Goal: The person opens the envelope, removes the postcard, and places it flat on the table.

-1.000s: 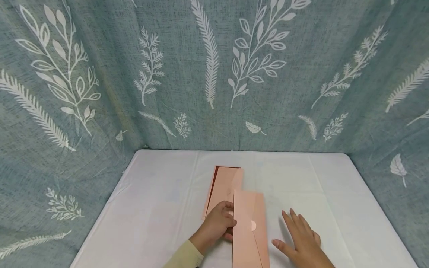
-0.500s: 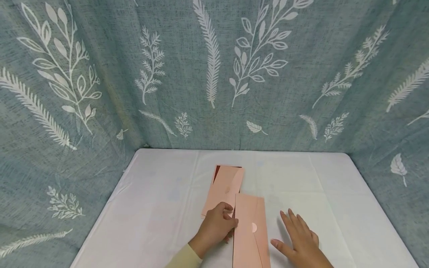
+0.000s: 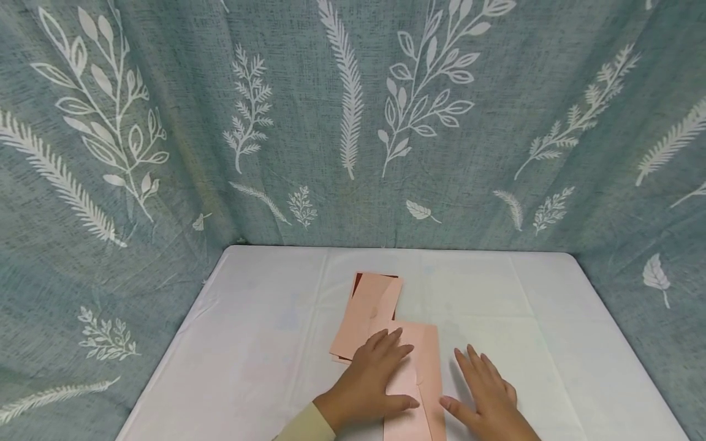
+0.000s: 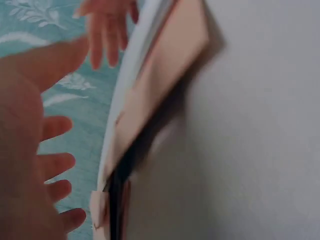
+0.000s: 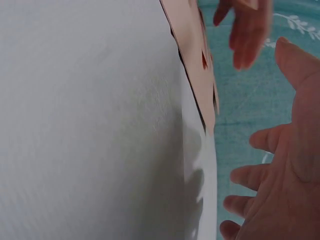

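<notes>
Two groups of pale pink paper envelopes lie on the white table, overlapping at a corner. The front envelope [image 3: 430, 355] stands lengthwise before me, with slanted flap lines on its face. Behind it and to the left, the rear envelopes [image 3: 366, 309] are slightly fanned, dark red showing along their edges. My left hand [image 3: 375, 383] spreads over the front envelope's left half, fingers relaxed and gripping nothing. Just right of that envelope, my right hand [image 3: 485, 395] hovers with extended fingers, its thumb tip near the envelope's edge. Both wrist views show the hands raised above the paper.
A white cloth covers the table [image 3: 265, 318], with faint fold creases. Blue-green curtains [image 3: 309, 122] printed with white leaves hang along the back and both sides.
My left hand has let go of the envelopes' left edge and moved right, over the front envelope. The front envelope has slid slightly, and the rear ones lie more fanned. My right hand drifted slightly left.
</notes>
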`<state>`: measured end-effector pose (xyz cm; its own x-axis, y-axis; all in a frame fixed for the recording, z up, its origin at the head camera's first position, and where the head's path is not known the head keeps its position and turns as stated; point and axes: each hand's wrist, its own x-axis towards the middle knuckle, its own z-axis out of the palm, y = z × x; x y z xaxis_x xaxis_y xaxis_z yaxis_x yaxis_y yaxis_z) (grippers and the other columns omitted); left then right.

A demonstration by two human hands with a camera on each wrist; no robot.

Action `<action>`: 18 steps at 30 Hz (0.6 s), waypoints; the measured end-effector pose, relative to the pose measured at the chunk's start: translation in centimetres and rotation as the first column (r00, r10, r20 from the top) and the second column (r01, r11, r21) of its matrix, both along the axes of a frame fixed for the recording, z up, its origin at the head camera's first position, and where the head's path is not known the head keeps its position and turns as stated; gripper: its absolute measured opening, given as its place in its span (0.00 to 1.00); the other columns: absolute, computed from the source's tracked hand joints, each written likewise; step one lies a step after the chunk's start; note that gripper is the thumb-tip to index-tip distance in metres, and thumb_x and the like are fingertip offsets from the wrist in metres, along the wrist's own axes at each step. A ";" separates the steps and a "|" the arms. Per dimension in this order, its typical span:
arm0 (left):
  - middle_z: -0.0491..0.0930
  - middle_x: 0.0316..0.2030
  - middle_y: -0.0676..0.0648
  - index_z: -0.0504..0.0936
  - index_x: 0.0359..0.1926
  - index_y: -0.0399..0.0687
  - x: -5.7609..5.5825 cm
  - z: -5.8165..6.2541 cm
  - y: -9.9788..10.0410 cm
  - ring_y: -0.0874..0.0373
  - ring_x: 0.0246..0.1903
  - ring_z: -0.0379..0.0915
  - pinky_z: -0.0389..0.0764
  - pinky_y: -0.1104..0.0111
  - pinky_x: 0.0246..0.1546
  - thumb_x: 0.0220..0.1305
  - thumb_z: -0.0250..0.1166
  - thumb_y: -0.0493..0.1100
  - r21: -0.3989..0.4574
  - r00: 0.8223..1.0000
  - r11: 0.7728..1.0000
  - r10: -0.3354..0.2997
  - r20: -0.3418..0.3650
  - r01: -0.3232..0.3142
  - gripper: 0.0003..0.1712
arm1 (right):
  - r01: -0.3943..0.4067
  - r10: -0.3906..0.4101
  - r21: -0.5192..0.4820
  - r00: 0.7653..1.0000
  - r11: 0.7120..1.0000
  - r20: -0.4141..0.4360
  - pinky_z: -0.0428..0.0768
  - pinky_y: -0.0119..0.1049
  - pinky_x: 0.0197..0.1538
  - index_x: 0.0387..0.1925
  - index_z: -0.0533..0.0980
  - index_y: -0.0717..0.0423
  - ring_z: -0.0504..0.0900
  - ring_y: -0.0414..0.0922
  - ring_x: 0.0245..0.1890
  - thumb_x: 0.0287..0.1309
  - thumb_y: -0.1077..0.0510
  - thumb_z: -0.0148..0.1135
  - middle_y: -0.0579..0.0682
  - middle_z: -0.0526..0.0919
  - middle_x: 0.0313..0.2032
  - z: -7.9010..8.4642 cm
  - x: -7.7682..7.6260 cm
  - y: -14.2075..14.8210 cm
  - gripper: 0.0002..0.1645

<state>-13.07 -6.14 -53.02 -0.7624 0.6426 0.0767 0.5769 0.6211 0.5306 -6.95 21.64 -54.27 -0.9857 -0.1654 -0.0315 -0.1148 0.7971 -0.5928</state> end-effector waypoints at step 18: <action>0.34 0.88 0.52 0.51 0.89 0.58 0.2 -2.6 -0.4 0.46 0.85 0.28 0.41 0.32 0.76 0.57 0.67 0.84 -0.195 0.989 0.974 -0.096 0.112 0.117 0.71 | -0.081 0.078 -0.036 0.995 0.996 -0.061 0.57 0.86 0.60 0.83 0.62 0.59 0.55 0.78 0.77 0.73 0.33 0.65 0.68 0.57 0.82 -0.8 0.2 -2.5 0.52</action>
<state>-12.90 -6.55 -55.66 -0.6860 0.7148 -0.1361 0.5950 0.6587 0.4605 -6.75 19.18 -55.09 -0.9694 -0.2432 0.0342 -0.2125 0.7609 -0.6132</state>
